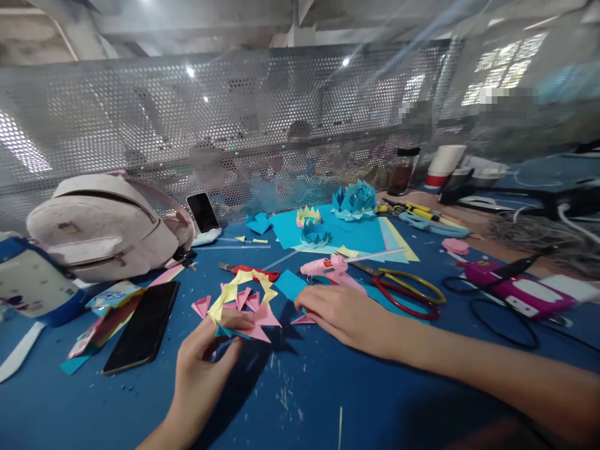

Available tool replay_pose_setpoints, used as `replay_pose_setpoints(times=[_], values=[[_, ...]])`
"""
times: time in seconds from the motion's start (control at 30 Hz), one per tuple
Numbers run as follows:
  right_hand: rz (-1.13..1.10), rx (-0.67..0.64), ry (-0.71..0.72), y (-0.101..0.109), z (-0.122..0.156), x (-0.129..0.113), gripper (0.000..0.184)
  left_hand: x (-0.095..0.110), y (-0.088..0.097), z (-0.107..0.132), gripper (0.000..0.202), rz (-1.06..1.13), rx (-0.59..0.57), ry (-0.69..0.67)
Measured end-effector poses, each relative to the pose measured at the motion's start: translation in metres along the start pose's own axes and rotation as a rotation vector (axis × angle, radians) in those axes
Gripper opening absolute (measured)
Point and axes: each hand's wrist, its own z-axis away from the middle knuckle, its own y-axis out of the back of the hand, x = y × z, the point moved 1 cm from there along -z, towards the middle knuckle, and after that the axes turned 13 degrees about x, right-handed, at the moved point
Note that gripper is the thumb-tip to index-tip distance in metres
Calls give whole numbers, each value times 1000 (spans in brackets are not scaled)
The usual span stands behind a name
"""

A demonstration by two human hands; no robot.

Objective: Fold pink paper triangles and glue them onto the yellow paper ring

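My left hand (204, 356) is closed on a ring of folded paper (225, 299), lifted above the table. Yellow points form its far rim, and pink and blue pieces show on the near side. My right hand (347, 315) rests low over the table with its fingers curled together on a small pink folded paper piece (304, 319); part of that piece is hidden under the fingers. Just behind the right hand lie a pink glue gun (328, 269) and a blue paper sheet (289, 284). Scissors (412, 294) with red and yellow handles lie beside it.
Farther back, a blue paper lotus (355, 201) and a smaller yellow-and-blue paper ring (309, 228) stand on paper sheets (290, 225). At left are a black phone (143, 328), a backpack (103, 225) and a propped phone (203, 212). A magenta device (520, 289) with cables lies right.
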Motion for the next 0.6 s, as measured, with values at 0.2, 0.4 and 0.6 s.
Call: replay_pose_setpoints(times=[0.2, 0.4, 0.6], values=[[-314, 42, -226, 7, -5, -6, 19, 5, -2, -1, 15, -11, 39, 36], [-673, -29, -395, -9, -6, -2, 10, 6, -2, 0, 16, 6, 42, 56], [-1018, -52, -510, -21, -5, 2, 13, 5, -3, 1, 17, 26, 7, 69]])
